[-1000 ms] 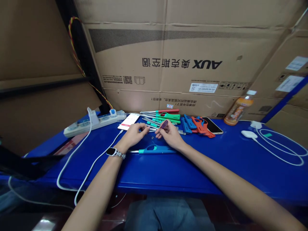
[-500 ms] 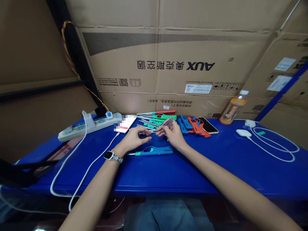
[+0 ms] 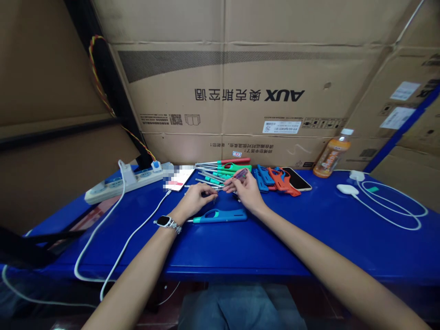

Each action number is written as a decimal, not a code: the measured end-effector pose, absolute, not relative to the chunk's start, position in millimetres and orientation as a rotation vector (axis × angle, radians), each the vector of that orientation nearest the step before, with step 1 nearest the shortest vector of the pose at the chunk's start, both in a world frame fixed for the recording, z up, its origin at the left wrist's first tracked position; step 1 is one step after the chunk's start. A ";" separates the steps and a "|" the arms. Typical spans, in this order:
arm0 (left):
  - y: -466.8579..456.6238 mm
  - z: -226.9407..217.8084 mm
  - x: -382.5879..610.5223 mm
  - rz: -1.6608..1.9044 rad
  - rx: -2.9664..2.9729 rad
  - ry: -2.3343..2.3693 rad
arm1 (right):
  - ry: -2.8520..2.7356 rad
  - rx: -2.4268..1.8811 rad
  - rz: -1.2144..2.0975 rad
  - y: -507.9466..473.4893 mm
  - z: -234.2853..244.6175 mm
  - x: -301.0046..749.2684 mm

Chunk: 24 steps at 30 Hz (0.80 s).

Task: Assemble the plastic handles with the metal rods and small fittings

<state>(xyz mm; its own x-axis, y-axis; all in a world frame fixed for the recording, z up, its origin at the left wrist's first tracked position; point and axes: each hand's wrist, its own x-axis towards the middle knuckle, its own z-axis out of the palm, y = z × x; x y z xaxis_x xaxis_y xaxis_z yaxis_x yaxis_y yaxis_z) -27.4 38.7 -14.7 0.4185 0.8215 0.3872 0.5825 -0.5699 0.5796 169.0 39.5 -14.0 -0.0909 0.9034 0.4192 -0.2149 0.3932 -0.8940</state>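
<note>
Between the fingers of my right hand [image 3: 248, 190] is a small purple see-through piece [image 3: 241, 174], its far end pointing up and away; its exact kind is hard to tell. My left hand [image 3: 196, 199], with a watch on its wrist, is just left of it, thumb and fingers closed together. Something tiny shows at those fingertips, too small to name. Below the hands lies a blue long-nosed lighter [image 3: 223, 216] with a teal trigger, its metal tube running left under my left wrist. Behind them is a pile of metal tubes with teal parts [image 3: 218, 176].
At the back lie a red lighter [image 3: 237, 161] and a green lighter [image 3: 237, 168]. Blue shells [image 3: 264, 176] and orange shells [image 3: 282, 181] are right of my hands, beside a phone [image 3: 299, 178]. A drink bottle [image 3: 332, 156], power strip [image 3: 137, 179] and white cables [image 3: 395, 201] flank them.
My left hand has shifted slightly right, and its thumb and fingers, a little apart before, have come together. My right hand stays nearly in place with the purple piece.
</note>
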 end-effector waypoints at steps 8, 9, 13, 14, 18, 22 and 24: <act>37.5 -13.8 -25.3 0.972 2.352 1.166 | -1.380 -0.700 1.046 37.5 -15.5 167.6; 37.4 -13.7 -25.1 0.976 2.356 1.161 | -1.387 -0.693 1.044 36.6 -14.8 167.7; 36.5 -12.7 -23.9 0.989 2.376 1.155 | -1.407 -0.676 1.016 32.2 -9.8 169.4; 36.2 -12.3 -23.5 0.991 2.380 1.156 | -1.405 -0.673 1.010 31.2 -8.5 170.0; 33.5 -11.0 -21.1 0.989 2.407 1.138 | -1.402 -0.673 1.011 28.8 -6.0 171.3; 30.2 -10.9 -17.5 1.036 2.420 1.113 | -1.418 -0.691 0.993 26.4 -4.6 172.4; 28.0 -10.6 -13.9 1.071 2.419 1.098 | -1.451 -0.697 0.964 23.9 -2.4 174.3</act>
<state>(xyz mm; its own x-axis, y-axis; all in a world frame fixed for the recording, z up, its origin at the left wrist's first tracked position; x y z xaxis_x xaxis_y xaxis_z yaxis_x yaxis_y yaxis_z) -13.9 28.0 -10.6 0.4375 0.7373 0.5147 0.5328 -0.6737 0.5122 174.3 23.9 -2.4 -0.1209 0.8639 0.4890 -0.1164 0.4769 -0.8712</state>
